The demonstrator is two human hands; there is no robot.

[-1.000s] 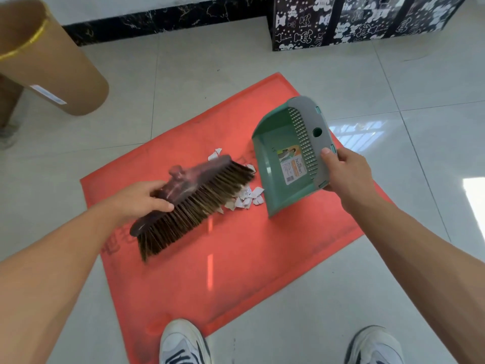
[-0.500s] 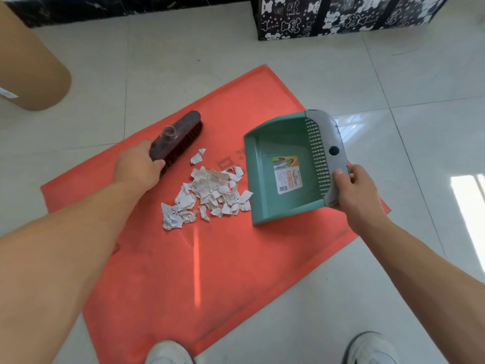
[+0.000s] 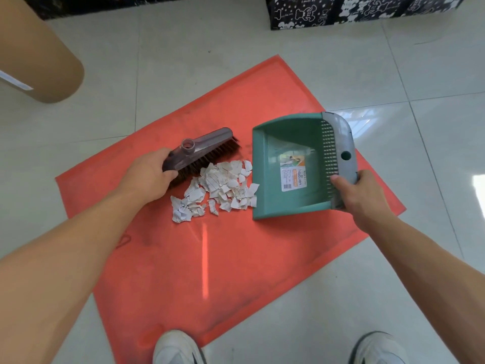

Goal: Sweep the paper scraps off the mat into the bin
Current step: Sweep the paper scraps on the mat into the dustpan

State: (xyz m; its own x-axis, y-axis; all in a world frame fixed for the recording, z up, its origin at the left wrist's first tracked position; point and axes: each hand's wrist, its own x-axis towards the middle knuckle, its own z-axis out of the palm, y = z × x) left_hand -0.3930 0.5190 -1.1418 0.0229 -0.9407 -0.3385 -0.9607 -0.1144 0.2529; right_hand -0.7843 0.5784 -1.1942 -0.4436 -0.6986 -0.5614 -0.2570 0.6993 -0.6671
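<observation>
**Scraps bunched at dustpan lip, brush set behind**

Torn paper scraps (image 3: 217,189) piled mid-mat, nearest pieces touching the green dustpan (image 3: 291,166) lip, none inside yet as far as I see. My left hand (image 3: 151,174) is clenched round the brush head (image 3: 202,151), bristles just beyond the pile from my fingers. My right hand (image 3: 359,195) grips the dustpan's grey back edge, thumb on top. I'd press the lip flat to the orange mat (image 3: 236,258), then drag short strokes toward the right fingers; stray bits nearest me need a second pass. Cardboard bin (image 3: 39,56) stands well off left.
</observation>
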